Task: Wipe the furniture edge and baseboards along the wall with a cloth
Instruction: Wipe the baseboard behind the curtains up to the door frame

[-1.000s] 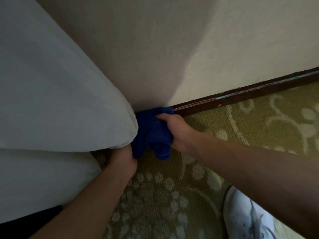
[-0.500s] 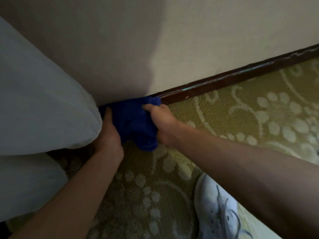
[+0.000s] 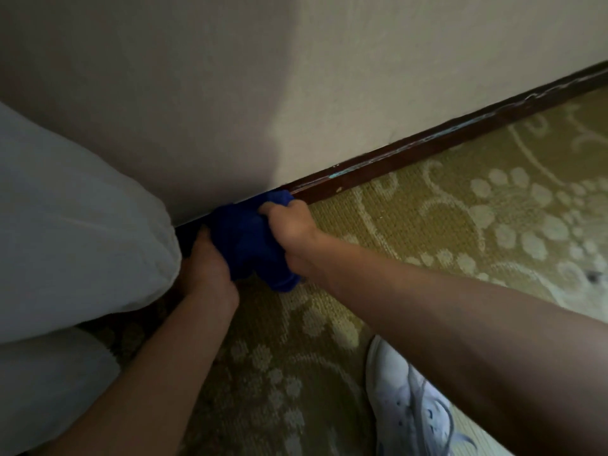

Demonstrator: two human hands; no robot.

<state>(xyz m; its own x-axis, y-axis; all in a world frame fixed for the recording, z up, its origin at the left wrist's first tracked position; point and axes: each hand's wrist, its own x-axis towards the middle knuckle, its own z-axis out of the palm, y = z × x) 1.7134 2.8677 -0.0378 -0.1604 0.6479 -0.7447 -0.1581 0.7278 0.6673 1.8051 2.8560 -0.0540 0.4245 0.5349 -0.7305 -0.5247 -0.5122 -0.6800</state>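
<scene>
Both hands grasp the bunched blue cloth (image 3: 250, 241) at the carpet's far edge, where the dark baseboard (image 3: 427, 149) meets the wall: the right hand (image 3: 289, 225) clamps its top against the wood to rub, the left hand (image 3: 205, 268) steadies the other side beside the white bedding (image 3: 82, 232), presumably to keep pressure even

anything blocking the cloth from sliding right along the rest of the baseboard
Nothing visible does. The blue cloth, gripped by the left hand and right hand, sits against the baseboard, whose dark strip runs bare to the right edge. The white shoe stands well back on the carpet.
</scene>
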